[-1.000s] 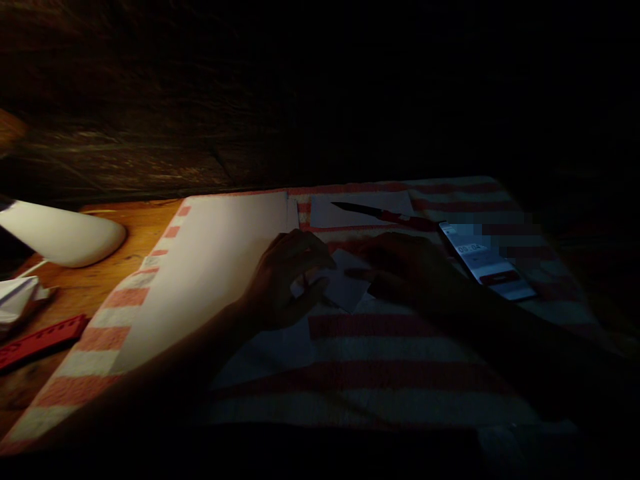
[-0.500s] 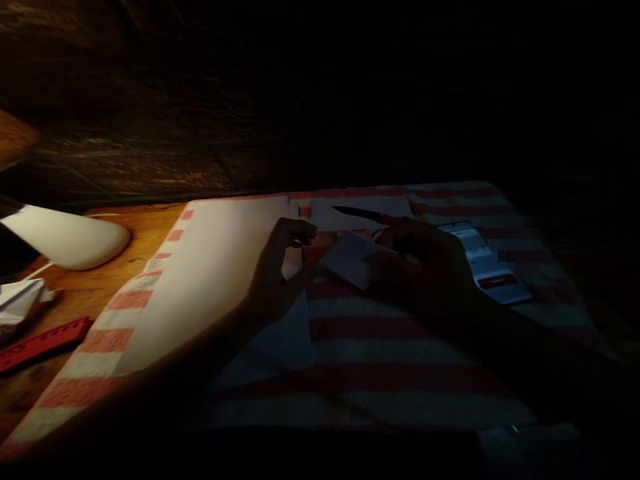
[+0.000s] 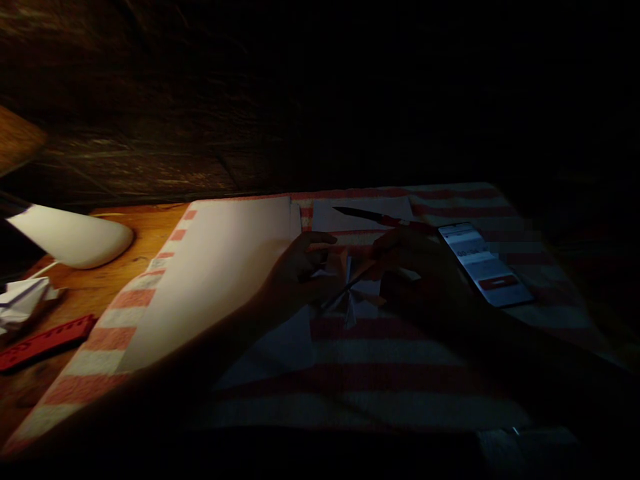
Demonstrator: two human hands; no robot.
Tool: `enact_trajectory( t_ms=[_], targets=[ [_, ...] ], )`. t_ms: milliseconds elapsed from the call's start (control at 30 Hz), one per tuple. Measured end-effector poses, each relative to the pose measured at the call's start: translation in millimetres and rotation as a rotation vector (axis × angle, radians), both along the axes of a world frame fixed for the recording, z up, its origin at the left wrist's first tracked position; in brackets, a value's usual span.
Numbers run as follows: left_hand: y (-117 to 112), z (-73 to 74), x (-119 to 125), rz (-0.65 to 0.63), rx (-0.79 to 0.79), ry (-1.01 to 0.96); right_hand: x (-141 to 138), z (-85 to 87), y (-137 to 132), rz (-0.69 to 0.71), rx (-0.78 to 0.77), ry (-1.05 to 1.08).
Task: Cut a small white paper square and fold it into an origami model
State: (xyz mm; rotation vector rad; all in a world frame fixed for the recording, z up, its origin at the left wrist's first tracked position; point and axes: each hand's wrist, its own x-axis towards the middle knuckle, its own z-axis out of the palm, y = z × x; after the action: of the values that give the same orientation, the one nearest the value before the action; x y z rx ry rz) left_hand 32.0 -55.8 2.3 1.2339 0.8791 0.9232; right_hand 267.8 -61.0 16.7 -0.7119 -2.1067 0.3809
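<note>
Between my hands is a folded piece of white paper, with several flaps standing out from its middle. My left hand grips its left side, fingers bent around the edge. On the right side my right hand pinches the paper; this hand is in deep shadow. Just beyond lies a knife with a dark blade and a reddish handle, resting partly on a small sheet of paper. A large white sheet lies flat under my left forearm.
A lit phone lies right of my right hand. Striped towel covers the tabletop. On the wood at left are a white lamp base, a folded paper piece and a red object with a notched edge. A dark wall rises behind.
The paper has gone from a flat folded face to a shape with spread flaps. My left hand has moved right and closed on it; before, its fingers were raised apart.
</note>
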Motion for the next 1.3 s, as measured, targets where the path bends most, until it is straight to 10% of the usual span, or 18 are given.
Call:
enact_trajectory(
  t_ms=[300,1300],
  targets=[
    [0.3,-2.3,4.1,0.09,0.061,0.029,-12.1,-15.2,-4.8,0.126,-0.911,0.488],
    [-10.0,2.2,8.5,-0.119,-0.072,0.146,-17.5,-24.6,0.2,0.184,-0.977,0.353]
  ],
)
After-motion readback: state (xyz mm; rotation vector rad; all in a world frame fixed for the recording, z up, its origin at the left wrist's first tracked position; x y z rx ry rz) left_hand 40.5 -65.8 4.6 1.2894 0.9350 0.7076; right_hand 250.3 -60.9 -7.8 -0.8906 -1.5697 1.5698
